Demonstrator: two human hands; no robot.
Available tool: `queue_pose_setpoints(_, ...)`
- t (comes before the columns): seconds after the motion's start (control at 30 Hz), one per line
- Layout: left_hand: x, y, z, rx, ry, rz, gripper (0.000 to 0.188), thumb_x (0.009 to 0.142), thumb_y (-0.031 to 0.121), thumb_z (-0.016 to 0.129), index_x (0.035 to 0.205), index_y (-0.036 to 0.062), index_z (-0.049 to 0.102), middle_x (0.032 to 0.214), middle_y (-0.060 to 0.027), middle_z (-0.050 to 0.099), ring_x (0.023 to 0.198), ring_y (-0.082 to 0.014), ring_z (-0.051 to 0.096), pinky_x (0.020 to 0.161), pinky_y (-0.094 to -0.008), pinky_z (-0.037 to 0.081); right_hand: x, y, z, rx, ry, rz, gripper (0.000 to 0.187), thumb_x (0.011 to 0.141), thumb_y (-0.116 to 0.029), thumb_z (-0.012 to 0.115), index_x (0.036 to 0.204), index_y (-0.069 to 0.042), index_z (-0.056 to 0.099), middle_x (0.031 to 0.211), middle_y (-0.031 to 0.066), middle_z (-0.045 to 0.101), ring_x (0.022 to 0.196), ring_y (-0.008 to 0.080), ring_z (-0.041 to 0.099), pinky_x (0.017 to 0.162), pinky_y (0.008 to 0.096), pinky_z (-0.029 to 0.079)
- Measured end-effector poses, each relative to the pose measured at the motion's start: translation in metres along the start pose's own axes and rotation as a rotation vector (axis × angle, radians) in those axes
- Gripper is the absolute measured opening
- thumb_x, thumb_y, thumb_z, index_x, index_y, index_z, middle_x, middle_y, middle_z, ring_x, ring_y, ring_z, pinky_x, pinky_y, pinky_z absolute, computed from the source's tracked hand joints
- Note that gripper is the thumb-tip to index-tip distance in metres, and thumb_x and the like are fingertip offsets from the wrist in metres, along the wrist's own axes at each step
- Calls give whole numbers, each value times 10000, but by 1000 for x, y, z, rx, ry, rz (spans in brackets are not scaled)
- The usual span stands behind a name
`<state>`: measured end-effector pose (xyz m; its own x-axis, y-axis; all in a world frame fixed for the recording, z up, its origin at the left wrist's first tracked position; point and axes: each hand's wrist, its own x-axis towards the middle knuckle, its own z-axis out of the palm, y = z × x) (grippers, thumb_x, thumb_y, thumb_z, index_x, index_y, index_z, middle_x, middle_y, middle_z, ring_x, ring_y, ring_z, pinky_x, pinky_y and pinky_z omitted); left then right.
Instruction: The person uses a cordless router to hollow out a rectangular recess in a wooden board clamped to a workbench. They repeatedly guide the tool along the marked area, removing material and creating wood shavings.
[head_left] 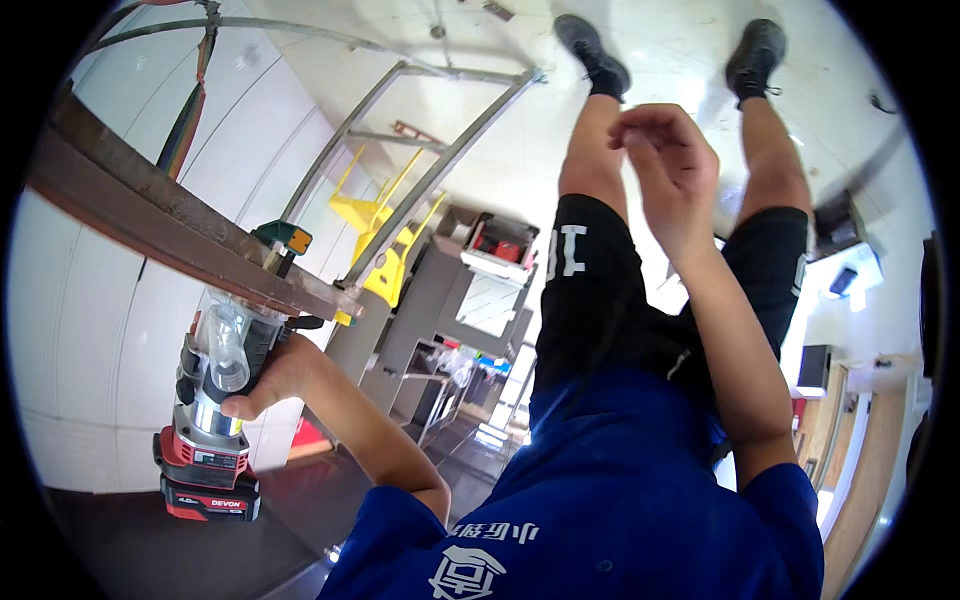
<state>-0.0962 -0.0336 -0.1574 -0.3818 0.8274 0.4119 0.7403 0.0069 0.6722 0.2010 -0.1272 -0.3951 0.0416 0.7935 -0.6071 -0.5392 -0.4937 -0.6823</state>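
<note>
My left hand (280, 375) is wrapped round the body of a cordless trim router (212, 420), which has a clear plastic guard, a silver collar and a red and black battery end. The router's base sits against the edge of a long brown board-like piece (190, 210); whether the bit touches it is hidden. Near the end of that piece, by the router, is a green and black clamp-like part (285, 240) with an orange face. My right hand (675, 165) is raised over my legs, away from the router, its fingers loosely bent and nothing visible in it.
A grey metal frame (430, 170) stands beside the brown piece, with a striped strap (185, 130) hanging near its far end. Yellow plastic seats or stools (385, 255) are behind the frame. Farther off are grey cabinets (470, 305) and a box with red contents (500, 245).
</note>
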Motion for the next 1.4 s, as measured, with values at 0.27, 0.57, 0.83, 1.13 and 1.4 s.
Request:
queue_pose_setpoints(0.27, -11, 10, 19, 102, 280, 73, 899, 742, 768, 543, 1318, 79, 552, 1288, -163, 613, 1190, -349, 588, 1019, -497, 483, 10, 94, -51, -1, 30, 213, 129, 961, 50, 526, 1061, 33, 606, 952, 83, 661, 870, 130, 632, 839, 265, 504)
queue_pose_setpoints(0.57, 1, 4, -2, 89, 185, 150, 770, 738, 730, 616, 1184, 103, 637, 1102, -84, 700, 1005, -281, 681, 866, -437, 562, 17, 112, -56, -11, 22, 294, 106, 977, 45, 517, 1031, 16, 602, 919, 49, 630, 833, 105, 581, 783, 238, 464)
queue_pose_setpoints(0.83, -7, 11, 25, 29, 374, 25, 707, 708, 682, 619, 1132, 118, 662, 1146, -105, 684, 1103, -278, 638, 967, -469, 507, 18, 122, -50, -36, -31, 377, 90, 991, 14, 517, 1030, 3, 598, 913, 32, 623, 841, 92, 585, 793, 231, 467)
queue_pose_setpoints(1.13, -12, -4, 24, 48, 333, -19, 779, 739, 720, 575, 1201, 93, 568, 1179, -145, 641, 1106, -305, 632, 955, -469, 516, 13, 142, -55, -79, -42, 452, 89, 994, 5, 518, 1026, 2, 601, 908, 25, 619, 835, 93, 591, 789, 232, 485)
queue_pose_setpoints(1.4, -19, -8, 27, 60, 302, -39, 855, 769, 758, 531, 1271, 68, 474, 1213, -185, 599, 1108, -331, 625, 944, -469, 526, 18, 140, -59, -142, -91, 510, 82, 1008, -22, 515, 1021, -15, 596, 946, 55, 629, 882, 116, 604, 819, 268, 508)
